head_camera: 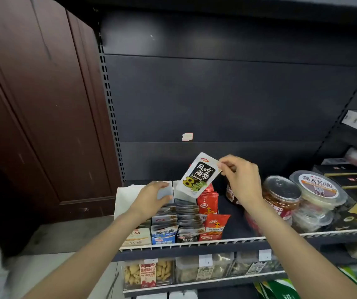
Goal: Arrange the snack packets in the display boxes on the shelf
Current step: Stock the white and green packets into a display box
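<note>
Pinching a white-and-black foil snack packet [198, 174] by its upper right corner, the right hand [241, 180] is holding it tilted in the air above the rows of packets, so the packet is hanging down and to the left of that hand. The left hand [151, 198] is reaching into the white cardboard display box [127, 196] at the left end of the dark metal shelf [233, 219], fingers straight and pressing against the grey packets [165, 213] standing in it. Just right of those, a row of red snack packets [211, 214] is standing upright. Further right, a clear jar with a pull-tab lid [281, 195] and a round lidded noodle bowl [318, 187] are sitting side by side.
</note>
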Demonstrator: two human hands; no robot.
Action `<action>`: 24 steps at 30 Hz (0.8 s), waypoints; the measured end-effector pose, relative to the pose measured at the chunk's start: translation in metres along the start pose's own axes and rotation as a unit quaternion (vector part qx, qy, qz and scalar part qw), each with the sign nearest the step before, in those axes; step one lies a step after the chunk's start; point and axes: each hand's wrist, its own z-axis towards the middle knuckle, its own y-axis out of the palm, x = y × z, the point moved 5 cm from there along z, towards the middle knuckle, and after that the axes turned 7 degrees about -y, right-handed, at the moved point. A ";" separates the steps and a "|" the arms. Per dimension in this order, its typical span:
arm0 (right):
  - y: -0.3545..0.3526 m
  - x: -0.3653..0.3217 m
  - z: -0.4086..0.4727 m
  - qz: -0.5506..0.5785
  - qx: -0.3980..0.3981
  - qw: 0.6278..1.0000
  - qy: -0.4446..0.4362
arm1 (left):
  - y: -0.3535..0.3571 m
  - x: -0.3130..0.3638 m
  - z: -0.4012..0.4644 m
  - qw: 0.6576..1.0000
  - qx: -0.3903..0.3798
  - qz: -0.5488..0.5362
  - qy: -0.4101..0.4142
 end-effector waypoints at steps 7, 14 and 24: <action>0.033 0.004 0.013 -0.094 -0.055 0.994 -0.027 | -0.010 -0.025 0.022 0.969 0.053 0.236 0.051; 0.074 0.006 0.029 -0.119 -0.143 0.981 -0.050 | -0.012 -0.043 0.039 0.958 -0.006 0.285 0.026; 0.145 0.037 0.038 -0.122 -0.323 0.938 0.019 | -0.006 -0.042 0.069 0.939 -0.130 0.318 0.019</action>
